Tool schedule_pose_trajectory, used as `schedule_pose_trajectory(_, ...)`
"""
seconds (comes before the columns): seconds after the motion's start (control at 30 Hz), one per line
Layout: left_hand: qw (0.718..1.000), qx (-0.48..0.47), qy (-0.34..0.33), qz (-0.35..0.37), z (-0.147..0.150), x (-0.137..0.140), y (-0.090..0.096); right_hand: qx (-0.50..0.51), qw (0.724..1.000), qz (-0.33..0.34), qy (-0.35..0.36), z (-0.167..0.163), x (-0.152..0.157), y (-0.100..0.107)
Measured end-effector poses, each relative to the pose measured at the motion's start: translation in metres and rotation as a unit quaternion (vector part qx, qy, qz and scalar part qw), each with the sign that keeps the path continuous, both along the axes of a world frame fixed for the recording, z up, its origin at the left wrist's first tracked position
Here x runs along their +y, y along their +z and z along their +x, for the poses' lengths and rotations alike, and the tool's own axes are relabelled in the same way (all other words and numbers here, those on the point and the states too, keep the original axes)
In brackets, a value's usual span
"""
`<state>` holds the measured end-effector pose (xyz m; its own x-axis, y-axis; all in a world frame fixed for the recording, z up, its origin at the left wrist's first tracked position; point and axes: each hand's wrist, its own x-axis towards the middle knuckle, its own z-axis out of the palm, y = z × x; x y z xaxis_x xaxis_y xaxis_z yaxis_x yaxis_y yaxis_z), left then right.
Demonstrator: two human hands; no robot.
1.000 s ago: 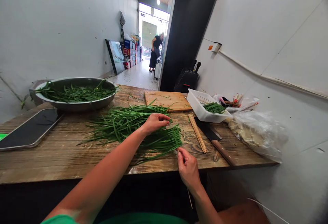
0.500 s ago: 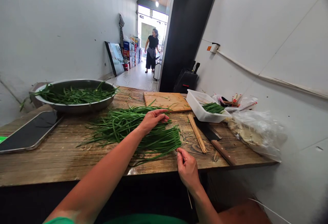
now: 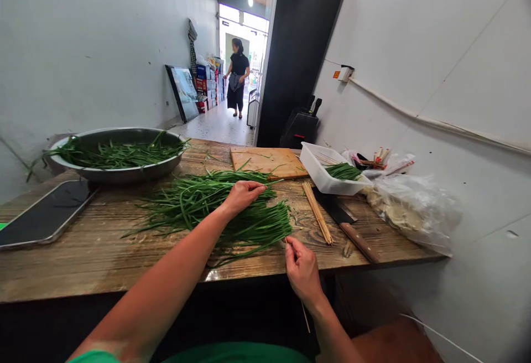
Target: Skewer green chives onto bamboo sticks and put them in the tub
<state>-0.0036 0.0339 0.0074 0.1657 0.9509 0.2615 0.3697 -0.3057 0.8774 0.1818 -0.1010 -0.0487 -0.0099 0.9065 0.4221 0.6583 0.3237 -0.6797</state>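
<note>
A heap of garlic chives (image 3: pixel 194 197) lies on the wooden table, its cut ends lined up toward the right. My left hand (image 3: pixel 244 196) is over the heap, thumb and fingers pinched together. A thin green chive strand (image 3: pixel 276 181) sticks out at those fingertips. By the near right corner of the heap, my right hand (image 3: pixel 303 270) grips a thin bamboo skewer (image 3: pixel 306 317). The skewer's tip shows just above the fingers, and its other end hangs below the table edge. A bundle of bamboo skewers (image 3: pixel 317 213) lies to the right of the heap.
A cleaver (image 3: pixel 348 224) lies right of the skewers. Behind are a cutting board (image 3: pixel 265 162) and a white plastic tub (image 3: pixel 319 177) with chives. A clear bag (image 3: pixel 410 208) sits far right, a metal basin (image 3: pixel 124 174) and phone-like slab (image 3: pixel 45 213) left. A person (image 3: pixel 237 78) stands in the background.
My left fingers have closed from slightly apart into a pinch, with a strand at their tips. My right hand keeps the skewer almost in place. The person behind has turned and shifted left.
</note>
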Motion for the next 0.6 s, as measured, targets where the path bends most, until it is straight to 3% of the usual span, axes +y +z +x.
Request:
schedule_pose_trajectory(0.3,0.997,0.069,-0.046,0.002,0.003,0.0,-0.003,-0.01,1.0,0.003,-0.001,0.0,-0.001,0.0)
schedule_pose_trajectory(0.4,0.994,0.105,-0.014,0.04,0.005,-0.002,-0.001,-0.013,1.0,0.008,-0.001,0.001,0.0,0.0)
schedule_pose_trajectory(0.6,0.992,0.109,-0.063,-0.014,0.011,-0.007,-0.001,-0.012,1.0,-0.003,-0.001,0.0,-0.001,0.003)
